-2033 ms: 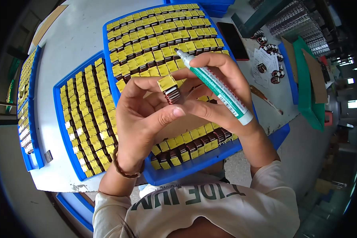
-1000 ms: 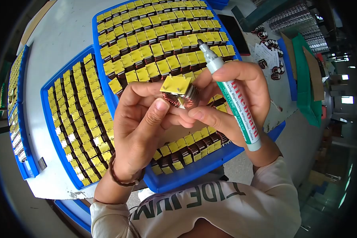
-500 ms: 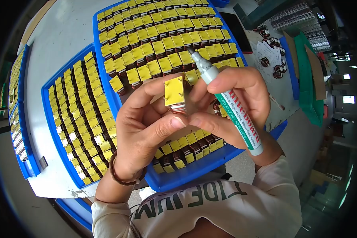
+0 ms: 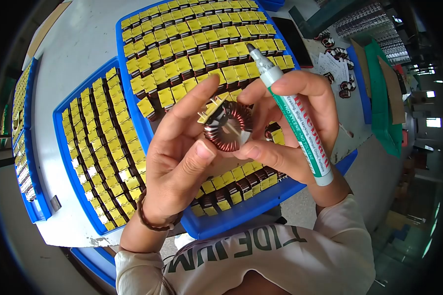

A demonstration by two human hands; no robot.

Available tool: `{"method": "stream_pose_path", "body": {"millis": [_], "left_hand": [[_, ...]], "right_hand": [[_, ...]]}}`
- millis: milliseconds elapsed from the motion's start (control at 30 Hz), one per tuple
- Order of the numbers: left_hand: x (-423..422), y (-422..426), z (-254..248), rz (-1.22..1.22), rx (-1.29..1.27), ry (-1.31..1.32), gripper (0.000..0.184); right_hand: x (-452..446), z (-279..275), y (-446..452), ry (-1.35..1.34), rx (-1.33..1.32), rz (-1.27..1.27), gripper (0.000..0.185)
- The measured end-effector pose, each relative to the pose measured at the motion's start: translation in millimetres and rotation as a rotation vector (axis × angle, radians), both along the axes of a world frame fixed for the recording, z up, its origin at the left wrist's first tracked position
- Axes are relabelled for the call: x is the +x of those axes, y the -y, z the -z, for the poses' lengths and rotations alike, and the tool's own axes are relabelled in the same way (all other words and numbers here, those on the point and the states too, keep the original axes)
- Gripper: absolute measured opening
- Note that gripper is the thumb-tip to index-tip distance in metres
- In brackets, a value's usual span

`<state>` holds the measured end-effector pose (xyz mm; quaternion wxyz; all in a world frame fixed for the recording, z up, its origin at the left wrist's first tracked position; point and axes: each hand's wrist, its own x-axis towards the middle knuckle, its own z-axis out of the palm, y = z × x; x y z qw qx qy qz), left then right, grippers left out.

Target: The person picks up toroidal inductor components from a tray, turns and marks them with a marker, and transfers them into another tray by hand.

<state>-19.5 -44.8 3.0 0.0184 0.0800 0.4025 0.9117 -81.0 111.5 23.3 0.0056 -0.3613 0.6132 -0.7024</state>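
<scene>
A toroidal coil (image 4: 230, 129) with copper windings and a yellow pinned base plate is between my hands, its round side turned up and the plate at the upper left. My left hand (image 4: 182, 132) has its thumb on the coil's lower left edge; the index finger is raised off it, and the other fingers are partly hidden behind. My right hand (image 4: 300, 128) pinches the coil's right side with thumb and fingertips. That hand also carries a whiteboard marker (image 4: 293, 118), uncapped, its dark tip pointing up and left.
A large blue tray (image 4: 128, 93) under my hands holds rows of yellow-plated coils. Another blue tray (image 4: 76, 196) of coils lies to the left, with more trays at the far left. Loose coils (image 4: 347, 88) and a green bin (image 4: 384, 113) are at the right.
The coil has turned from showing its yellow plate to showing its wound ring. My left index finger has lifted off it. The marker has shifted slightly up and right.
</scene>
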Motion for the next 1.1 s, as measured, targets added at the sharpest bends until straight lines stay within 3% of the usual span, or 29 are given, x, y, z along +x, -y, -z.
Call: {"method": "stream_pose_path", "body": {"millis": [567, 700, 933, 1100], "left_hand": [[3, 3, 0, 0.05, -0.026, 0.055, 0.052], [3, 3, 1, 0.038, -0.041, 0.047, 0.05], [0, 2, 2, 0.066, 0.04, 0.034, 0.041], [1, 3, -6, -0.011, -0.01, 0.101, 0.035]], "right_hand": [[1, -2, 1, 0.065, 0.002, -0.044, 0.056], [8, -8, 8, 0.236, -0.113, -0.023, 0.048], [0, -9, -4, 0.046, 0.065, 0.089, 0.025], [4, -11, -2, 0.146, -0.012, 0.175, 0.023]]}}
